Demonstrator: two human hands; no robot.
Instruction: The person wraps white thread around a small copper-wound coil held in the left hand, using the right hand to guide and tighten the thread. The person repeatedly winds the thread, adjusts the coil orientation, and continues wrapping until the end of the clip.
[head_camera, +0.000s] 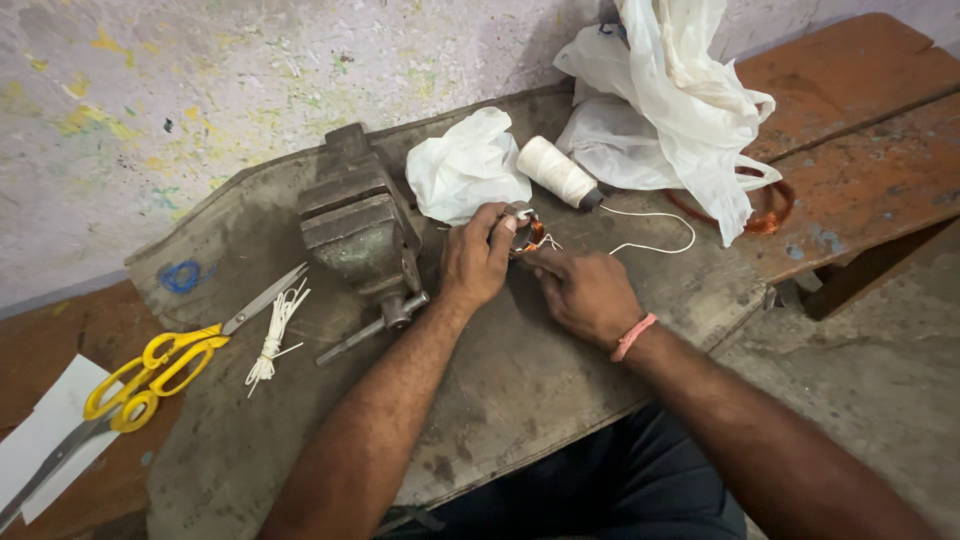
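My left hand (476, 260) grips a small round metal stator with copper winding (527, 232) at the middle of the worn workbench (520, 390). My right hand (583, 290), with an orange band at the wrist, touches the copper winding from the right, fingers pinched at it. White thread (655, 232) runs from the piece to a spool of white thread (556, 171) lying just behind it.
A grey bench vise (358, 228) stands left of my hands. Yellow-handled scissors (165, 362) and a bundle of white thread pieces (275, 330) lie at the left. White plastic bags (660, 100) and a copper wire coil (770, 215) sit behind right.
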